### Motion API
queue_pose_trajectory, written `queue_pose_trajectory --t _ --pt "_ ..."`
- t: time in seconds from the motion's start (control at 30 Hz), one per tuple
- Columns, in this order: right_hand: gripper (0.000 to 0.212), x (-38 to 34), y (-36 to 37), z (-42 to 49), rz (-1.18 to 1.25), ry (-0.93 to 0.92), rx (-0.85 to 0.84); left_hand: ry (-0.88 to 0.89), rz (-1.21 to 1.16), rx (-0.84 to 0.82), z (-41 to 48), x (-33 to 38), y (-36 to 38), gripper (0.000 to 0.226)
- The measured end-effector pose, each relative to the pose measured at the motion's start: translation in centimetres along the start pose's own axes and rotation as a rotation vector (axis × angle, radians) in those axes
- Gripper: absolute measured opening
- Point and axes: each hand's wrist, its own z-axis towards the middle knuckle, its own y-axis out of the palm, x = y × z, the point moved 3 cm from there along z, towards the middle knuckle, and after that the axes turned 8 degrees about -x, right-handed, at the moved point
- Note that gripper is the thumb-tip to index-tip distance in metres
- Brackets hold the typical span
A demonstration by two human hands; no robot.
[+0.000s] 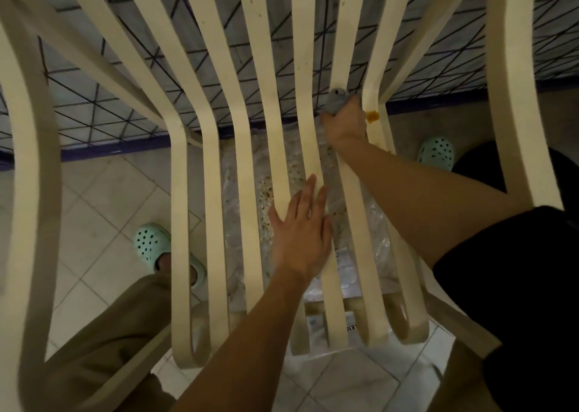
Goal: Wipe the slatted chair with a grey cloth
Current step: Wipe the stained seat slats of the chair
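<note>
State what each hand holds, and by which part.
Right hand grips the grey cloth, bunched in its fist, one end poking out. Left hand holds nothing, flat on the chair.

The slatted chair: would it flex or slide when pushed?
Probably flexes slightly: the slatted chair has long, thin slats. It might slide on the smooth tiled floor; the left hand lies flat on it, perhaps steadying.

Grey cloth: mostly buried in the right grip; only a small wad shows. Slatted chair: slat tops cut off by the upper edge, left armrest by the left edge. Plastic sheet under the seat: seen only through gaps. Printed label: half covered by slats, unreadable. Orange-brown spot on a slat: too small to identify.
</note>
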Motion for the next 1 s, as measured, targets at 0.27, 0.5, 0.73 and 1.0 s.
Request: queue_pose_trajectory --t 0.27,0.5,0.73,1.0 --pt "0.064 -0.1 0.4 0.1 -0.032 -0.066 0.015 -0.005 0.003 -0.003 0.3 -0.1 0.1 0.054" --pt "0.051 1.2 0.3 -2.2 -0.202 -0.139 -0.023 0.001 0.005 0.006 0.5 -0.3 -0.1 0.054" --pt "0.045 3.8 -0.4 -7.8 -0.088 -0.114 -0.071 0.033 0.026 0.017 0.2 -0.4 0.2 0.057" --pt "0.043 7.7 -1.2 -15.8 -0.157 -0.073 -0.139 0.035 0.052 -0.080 -1.3 0.0 0.5 0.088"
